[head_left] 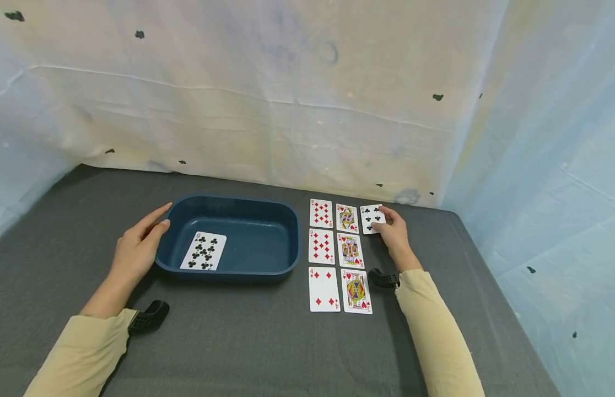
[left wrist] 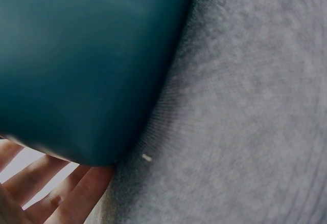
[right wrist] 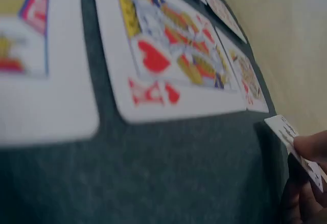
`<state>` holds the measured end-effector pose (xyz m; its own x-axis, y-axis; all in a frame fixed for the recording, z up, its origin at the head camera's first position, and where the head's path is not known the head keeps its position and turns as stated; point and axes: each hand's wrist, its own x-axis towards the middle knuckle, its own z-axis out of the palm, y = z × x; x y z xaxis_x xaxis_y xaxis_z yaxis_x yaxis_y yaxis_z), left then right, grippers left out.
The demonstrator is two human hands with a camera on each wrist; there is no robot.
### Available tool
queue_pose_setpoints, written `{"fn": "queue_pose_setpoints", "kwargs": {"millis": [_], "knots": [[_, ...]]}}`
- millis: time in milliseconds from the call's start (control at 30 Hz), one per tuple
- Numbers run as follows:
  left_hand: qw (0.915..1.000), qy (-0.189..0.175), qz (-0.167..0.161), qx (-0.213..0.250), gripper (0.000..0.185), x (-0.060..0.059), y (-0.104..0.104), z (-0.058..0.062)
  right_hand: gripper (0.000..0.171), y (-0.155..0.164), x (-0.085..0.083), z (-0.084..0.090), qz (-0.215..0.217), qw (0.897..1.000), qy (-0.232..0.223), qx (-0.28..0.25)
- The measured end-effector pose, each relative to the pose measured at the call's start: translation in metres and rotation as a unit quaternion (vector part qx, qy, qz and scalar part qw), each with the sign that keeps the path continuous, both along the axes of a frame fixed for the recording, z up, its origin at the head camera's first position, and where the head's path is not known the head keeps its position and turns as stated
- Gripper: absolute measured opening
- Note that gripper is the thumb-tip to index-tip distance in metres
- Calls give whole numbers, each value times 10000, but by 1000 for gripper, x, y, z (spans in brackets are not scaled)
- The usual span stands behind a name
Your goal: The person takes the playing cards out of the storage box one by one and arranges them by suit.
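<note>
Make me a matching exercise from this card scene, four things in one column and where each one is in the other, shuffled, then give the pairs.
1. nine of clubs
2. six of clubs
3. left hand
4. four of diamonds

A. pinched by the right hand
B. against the blue tub outer wall
C. inside the tub
D. near end of the left card column

Pairs: 1-C, 2-A, 3-B, 4-D

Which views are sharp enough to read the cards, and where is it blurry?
Head view: evenly lit, sharp, cards readable. Right wrist view: soft throughout, nearest card smeared, the heart king still legible. Left wrist view: shows only the tub wall and cloth, no cards.
</note>
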<state>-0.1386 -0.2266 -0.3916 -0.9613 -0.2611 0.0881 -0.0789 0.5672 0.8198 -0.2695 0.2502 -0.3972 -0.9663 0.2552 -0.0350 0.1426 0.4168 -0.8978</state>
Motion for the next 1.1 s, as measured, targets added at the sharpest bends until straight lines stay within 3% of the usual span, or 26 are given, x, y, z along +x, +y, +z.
{"fn": "queue_pose_setpoints", "kwargs": {"millis": [367,633,767,933,1100], "knots": [[9999,59,61,-67,50,0,1,-1,61,2,-4,-2,103,9987,-307,390],[10000,-1,79,-36,50,0,1,0,54,-5,-4,-3,3,9883,-478,1446],[10000,13,76,-47,50,0,1,0,51,-7,-2,0,-88,9850,-556,1634],[9999,57,40,-110,50,0,2,0,52,-9,0,2,-189,9864,-621,1511],[9999,77,47,-95,50,1,2,1,50,-13,0,3,-357,9935,-252,1054]]}}
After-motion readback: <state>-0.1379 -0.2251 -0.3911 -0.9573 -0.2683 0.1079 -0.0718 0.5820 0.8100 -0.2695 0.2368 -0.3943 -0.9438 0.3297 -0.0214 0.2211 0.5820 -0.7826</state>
